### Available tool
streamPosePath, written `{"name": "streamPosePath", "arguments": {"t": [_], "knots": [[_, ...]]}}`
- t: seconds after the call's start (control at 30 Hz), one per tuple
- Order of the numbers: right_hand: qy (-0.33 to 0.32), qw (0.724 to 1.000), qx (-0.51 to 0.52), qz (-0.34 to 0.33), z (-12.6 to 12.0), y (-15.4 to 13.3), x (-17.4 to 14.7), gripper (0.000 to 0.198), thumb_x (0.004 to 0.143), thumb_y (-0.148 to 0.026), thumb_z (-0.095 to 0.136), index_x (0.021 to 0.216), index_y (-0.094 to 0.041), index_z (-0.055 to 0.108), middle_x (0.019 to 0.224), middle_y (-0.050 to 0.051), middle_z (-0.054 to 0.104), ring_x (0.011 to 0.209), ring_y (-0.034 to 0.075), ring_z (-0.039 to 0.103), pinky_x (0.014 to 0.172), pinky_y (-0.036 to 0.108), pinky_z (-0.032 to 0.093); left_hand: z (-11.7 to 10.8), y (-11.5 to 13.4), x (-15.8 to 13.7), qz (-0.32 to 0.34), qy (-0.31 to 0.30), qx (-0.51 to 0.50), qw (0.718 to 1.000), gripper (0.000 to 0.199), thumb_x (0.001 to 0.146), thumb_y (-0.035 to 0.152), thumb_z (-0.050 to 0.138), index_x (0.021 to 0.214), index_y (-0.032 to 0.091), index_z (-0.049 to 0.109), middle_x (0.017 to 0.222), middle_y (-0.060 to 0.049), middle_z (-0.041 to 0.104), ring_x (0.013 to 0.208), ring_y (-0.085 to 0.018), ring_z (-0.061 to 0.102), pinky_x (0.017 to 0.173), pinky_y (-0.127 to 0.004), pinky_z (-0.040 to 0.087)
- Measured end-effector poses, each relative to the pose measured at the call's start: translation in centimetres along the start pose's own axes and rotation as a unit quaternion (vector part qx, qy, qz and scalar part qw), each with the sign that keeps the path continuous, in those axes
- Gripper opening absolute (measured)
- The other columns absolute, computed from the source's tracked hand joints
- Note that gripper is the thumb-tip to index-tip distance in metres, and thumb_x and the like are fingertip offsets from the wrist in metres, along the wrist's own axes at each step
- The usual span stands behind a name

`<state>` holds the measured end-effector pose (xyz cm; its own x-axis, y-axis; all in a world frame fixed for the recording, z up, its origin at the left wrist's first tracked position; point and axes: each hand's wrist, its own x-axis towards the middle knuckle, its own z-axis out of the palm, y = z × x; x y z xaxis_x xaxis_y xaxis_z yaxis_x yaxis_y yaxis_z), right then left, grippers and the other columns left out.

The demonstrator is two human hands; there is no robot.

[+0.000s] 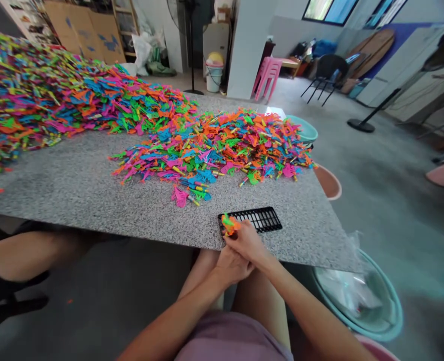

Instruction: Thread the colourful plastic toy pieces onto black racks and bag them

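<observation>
At the table's front edge, my right hand [247, 241] is closed on a few orange and green plastic pieces [230, 224], over the left end of a black slotted tray [267, 219]. Just below it, my left hand [234, 264] is curled up against the right hand. What the left fingers hold, if anything, is hidden. To the left of the tray lies a small group of pieces, with a pink one [179, 196] nearest me. Some of these have shiny yellow stick-like ends.
A large heap of bright plastic pieces [222, 143] covers the middle of the speckled stone table [161, 220], with a bigger pile [56, 95] at the left. Green basins [389, 311] stand below the right edge. Another person's leg [26, 253] shows at the left.
</observation>
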<state>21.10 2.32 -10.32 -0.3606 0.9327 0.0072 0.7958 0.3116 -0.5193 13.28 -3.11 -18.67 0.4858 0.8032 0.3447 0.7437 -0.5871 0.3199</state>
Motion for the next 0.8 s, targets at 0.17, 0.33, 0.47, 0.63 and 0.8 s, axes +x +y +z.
{"name": "streamPosePath", "arguments": {"t": [0.17,0.33,0.47,0.63,0.8], "knots": [[-0.033,0.999,0.01,-0.038,-0.5,-0.2,0.5,0.017,0.076,-0.021,0.07,0.092,-0.018,0.066,0.083,0.004,0.07,0.092,0.023,0.064,0.101,0.04,0.043,-1.1,0.3,0.4,-0.002,-0.002,-0.014,1.0,0.046,0.092,0.038,0.053,0.129,0.011,0.058,0.124,-0.018,0.066,0.12,-0.032,0.06,0.101,-0.047,0.048],[0.035,0.985,0.15,-0.075,-2.9,3.2,-1.0,0.048,0.076,-0.025,0.071,0.122,-0.021,0.058,0.123,0.009,0.064,0.114,0.023,0.06,0.097,0.039,0.048,-5.0,-0.2,-3.1,0.054,0.027,-0.028,0.998,0.052,0.092,0.034,0.056,0.138,0.012,0.047,0.138,-0.017,0.056,0.133,-0.029,0.049,0.106,-0.045,0.046],[0.096,0.992,0.064,-0.054,-3.1,4.7,1.1,0.024,0.09,-0.017,0.051,0.108,-0.018,0.067,0.115,0.012,0.069,0.111,0.024,0.061,0.1,0.043,0.045,-6.9,-1.9,-4.3,-0.096,0.21,-0.08,0.97,0.04,0.092,0.027,0.056,0.13,0.015,0.05,0.119,-0.015,0.063,0.116,-0.026,0.059,0.098,-0.044,0.051],[0.027,0.993,0.021,-0.112,-1.8,-0.7,10.0,0.015,0.088,-0.02,0.062,0.099,-0.017,0.071,0.1,0.007,0.073,0.098,0.019,0.064,0.09,0.031,0.047,-6.8,-3.8,-0.9,-0.153,0.195,-0.056,0.967,0.016,0.086,0.032,0.064,0.095,0.019,0.062,0.09,-0.008,0.064,0.086,-0.025,0.062,0.077,-0.042,0.056],[-0.108,0.984,-0.023,-0.142,0.9,-5.7,15.6,0.023,0.076,-0.031,0.078,0.088,-0.013,0.071,0.087,0.007,0.073,0.088,0.021,0.066,0.077,0.026,0.048,-8.1,-5.2,-1.2,-0.097,0.173,-0.046,0.979,0.009,0.091,0.027,0.058,0.088,0.019,0.064,0.086,-0.006,0.064,0.083,-0.022,0.062,0.073,-0.035,0.056]]}}
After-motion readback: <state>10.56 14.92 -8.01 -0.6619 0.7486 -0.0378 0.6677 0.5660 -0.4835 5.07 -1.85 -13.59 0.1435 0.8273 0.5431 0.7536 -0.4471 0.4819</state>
